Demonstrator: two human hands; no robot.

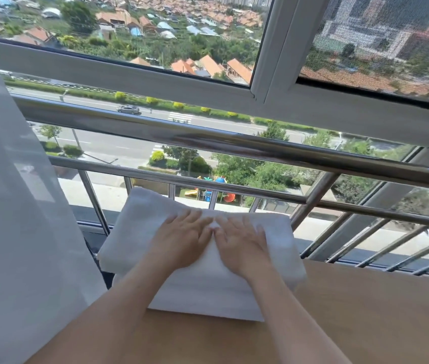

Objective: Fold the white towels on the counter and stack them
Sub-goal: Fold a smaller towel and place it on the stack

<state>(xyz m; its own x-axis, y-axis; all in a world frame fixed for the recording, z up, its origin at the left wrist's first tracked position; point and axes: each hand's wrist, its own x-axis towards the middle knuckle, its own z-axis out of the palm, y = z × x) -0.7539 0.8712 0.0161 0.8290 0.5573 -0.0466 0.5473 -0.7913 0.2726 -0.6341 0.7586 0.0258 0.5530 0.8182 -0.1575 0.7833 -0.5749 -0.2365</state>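
Two bare forearms [108, 316] reach in from the near edge of the light wooden counter [365, 311] and meet over its far left corner, where the folded white towels [208, 287] lie in a stack. The left hand [181, 240] lies flat on the top towel, palm down, with straight fingers fanned wide toward the far edge and curled round nothing. The right hand [244, 243] lies just beside it in the same way, flat, spread and gripping nothing, and the two thumbs almost touch at the middle of the stack. Layered edges show at the stack's left side, though how many towels it holds cannot be told. Its near edge sits squarely on the counter, while its far part reaches past the counter's far edge and rises against the bars of a polished metal railing [234, 145]. A sheer white curtain [11, 206] hangs just beyond the counter's left edge. Behind the railing stands a white window frame [268, 48], and the pane on the right is covered by a dark insect screen [378, 35].
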